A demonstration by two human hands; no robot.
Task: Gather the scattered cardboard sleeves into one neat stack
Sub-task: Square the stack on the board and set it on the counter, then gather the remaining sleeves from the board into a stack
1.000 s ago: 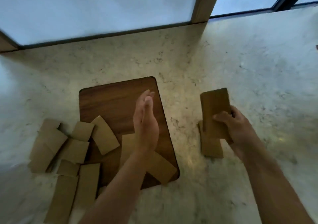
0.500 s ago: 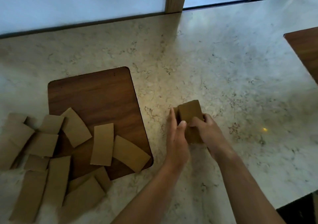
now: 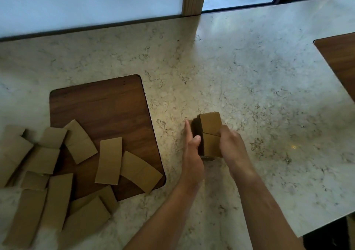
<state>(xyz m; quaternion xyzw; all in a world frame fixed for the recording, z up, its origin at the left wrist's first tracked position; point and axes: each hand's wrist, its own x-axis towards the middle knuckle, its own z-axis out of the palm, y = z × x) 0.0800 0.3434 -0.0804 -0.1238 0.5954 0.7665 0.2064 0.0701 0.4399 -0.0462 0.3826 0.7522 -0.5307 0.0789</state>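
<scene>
left: loose sleeves [image 3: 108, 160] crowd board [image 3: 99, 103] and counter [image 3: 249, 80] edge
right: bare counter, open
centre: hands flank stack [image 3: 209, 134]
far right: second board [image 3: 340, 57]

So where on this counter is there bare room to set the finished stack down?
Bare marble counter runs from the stack held between the left hand and right hand out to the second wooden board at right. The far half of the wooden board is also bare. Loose sleeves crowd its near half and the left edge.
</scene>
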